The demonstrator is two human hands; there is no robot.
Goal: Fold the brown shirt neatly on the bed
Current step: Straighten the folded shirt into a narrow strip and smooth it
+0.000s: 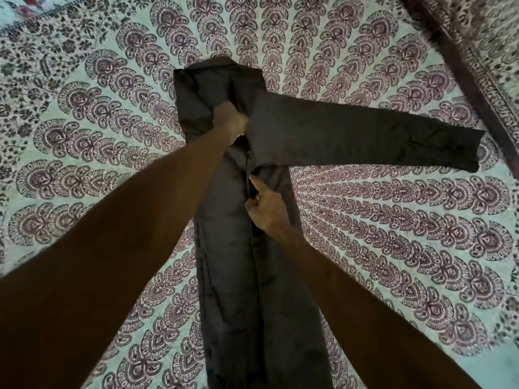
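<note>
Left hand, fingers curled, grips the brown shirt at the sleeve root. Right hand sets its index finger on the centre fold; a pinch cannot be confirmed. Shirt lies lengthwise on the bed. The unfolded sleeve extends rightward, nearer the left hand.

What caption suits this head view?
Left hand grips the narrow-folded brown shirt on the patterned bedsheet; right hand touches its centre seam; one sleeve lies out rightward.
</note>
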